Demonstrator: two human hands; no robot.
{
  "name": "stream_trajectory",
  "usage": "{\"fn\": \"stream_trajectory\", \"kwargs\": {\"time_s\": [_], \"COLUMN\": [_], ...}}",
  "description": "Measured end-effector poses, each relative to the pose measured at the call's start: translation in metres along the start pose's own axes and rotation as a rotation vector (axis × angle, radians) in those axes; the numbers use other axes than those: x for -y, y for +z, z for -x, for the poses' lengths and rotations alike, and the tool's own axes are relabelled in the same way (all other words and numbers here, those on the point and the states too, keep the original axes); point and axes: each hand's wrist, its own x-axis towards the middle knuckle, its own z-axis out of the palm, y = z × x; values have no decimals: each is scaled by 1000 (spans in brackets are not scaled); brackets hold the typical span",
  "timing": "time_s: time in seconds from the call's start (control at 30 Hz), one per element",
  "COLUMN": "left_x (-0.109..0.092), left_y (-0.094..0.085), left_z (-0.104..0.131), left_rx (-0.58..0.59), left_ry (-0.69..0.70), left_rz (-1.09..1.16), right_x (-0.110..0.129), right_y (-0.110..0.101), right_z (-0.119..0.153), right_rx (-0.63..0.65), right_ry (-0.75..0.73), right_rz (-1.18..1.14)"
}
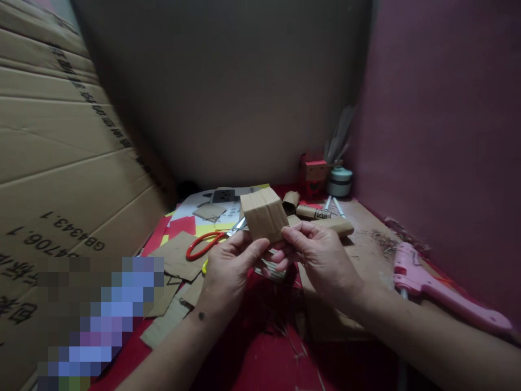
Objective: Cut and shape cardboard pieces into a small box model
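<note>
A small cardboard box [265,216] is held up in front of me, its top face and front side showing. My left hand [234,263] grips its lower left part, with the thumb along the bottom edge. At the lower right corner, my right hand [321,258] pinches it between thumb and fingers. Behind my left hand lie red-handled scissors [205,245], blades partly hidden by the box. Cardboard pieces [179,258] lie to the left of that hand. Beyond my right hand is a rolled cardboard tube [334,225].
A pink glue gun [423,288] lies at the right. A large cardboard carton [69,163] walls the left side, and a pink wall [439,119] rises on the right. At the back stand a red decorated box [315,176] and a pale green pot [339,182]. Red cloth [228,347] covers the front.
</note>
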Motion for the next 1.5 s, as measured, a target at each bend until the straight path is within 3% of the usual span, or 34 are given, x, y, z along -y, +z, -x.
{"fn": "stream_trajectory", "kwargs": {"time_s": [0.23,0.53,0.87,1.23,1.5], "left_x": [0,3,4,2,12], "left_y": [-1,-1,3,-1,-8], "left_z": [-1,-2,-1,-4,-7], "left_rx": [-75,-75,-81,-136,-188], "left_ry": [-36,-27,-29,-13,25], "left_rz": [-63,-111,-32,-75,-103], "right_x": [1,-3,-10,-11,-7], "right_y": [-2,-2,2,0,-1], "right_z": [1,-5,-4,-6,-11], "right_rx": [-36,-91,-36,6,99], "right_ry": [-131,-196,-34,-51,102], "right_rz": [250,417,37,72,-59]}}
